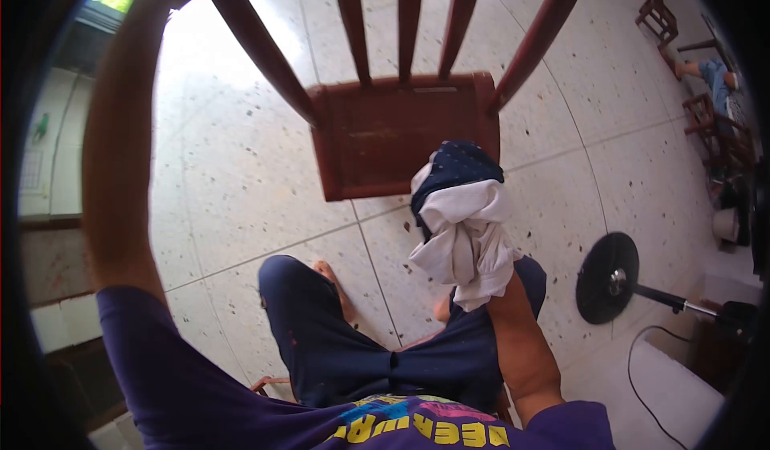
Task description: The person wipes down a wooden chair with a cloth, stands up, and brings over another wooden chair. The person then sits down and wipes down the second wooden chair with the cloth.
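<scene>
Starting from the left, I had the left arm (pixel 120 161) raised past the dark red chair (pixel 377 141); its grip ran out of view at the top edge, nearest the chair's backrest (pixel 405 21), and I could not tell whether it was wide or narrow. The chair stood on the speckled floor (pixel 233 177), beyond the knees of the navy trousers (pixel 321 330). Right of centre, I saw the cloth bundle (pixel 473 225), off-white with a dark blue dotted part at its far end, in front of the seat's near right corner. The right forearm (pixel 525 338) ran into it; the bundle lay over that grip and I could not tell how tightly the fingers closed. Farther right, a round black base (pixel 607 277) stood on edge with its pole (pixel 670 297) pointing right. By the right edge I made out another person's blue shorts (pixel 713 73).
</scene>
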